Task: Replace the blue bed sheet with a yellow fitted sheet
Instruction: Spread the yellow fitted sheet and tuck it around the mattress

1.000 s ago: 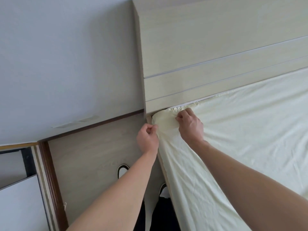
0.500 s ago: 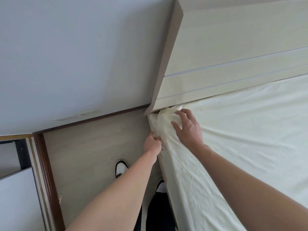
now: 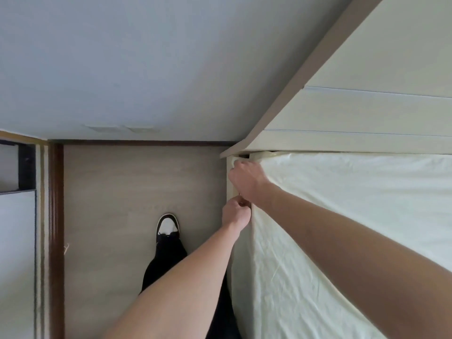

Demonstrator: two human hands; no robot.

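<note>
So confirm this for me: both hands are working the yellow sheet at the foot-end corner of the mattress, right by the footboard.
Not quite. The head view shows the left hand and right hand at the corner of the yellow sheet that meets the headboard, against the wall. Both hands are at that corner, and their grip is partly hidden.

A: What fills the frame from nine to twelve o'clock?

B: A plain pale grey-blue wall (image 3: pixel 122 64), evenly lit by soft light. A dark brown skirting board (image 3: pixel 146 143) runs along its foot.

A: And below that?

B: A light grey wood-grain floor (image 3: pixel 110 192) at the centre. At nine o'clock stands a dark brown door frame (image 3: pixel 55 228).

A: Towards two o'clock?

B: A pale wooden headboard (image 3: pixel 367 113) with thin horizontal grooves, slanting upward.
</note>
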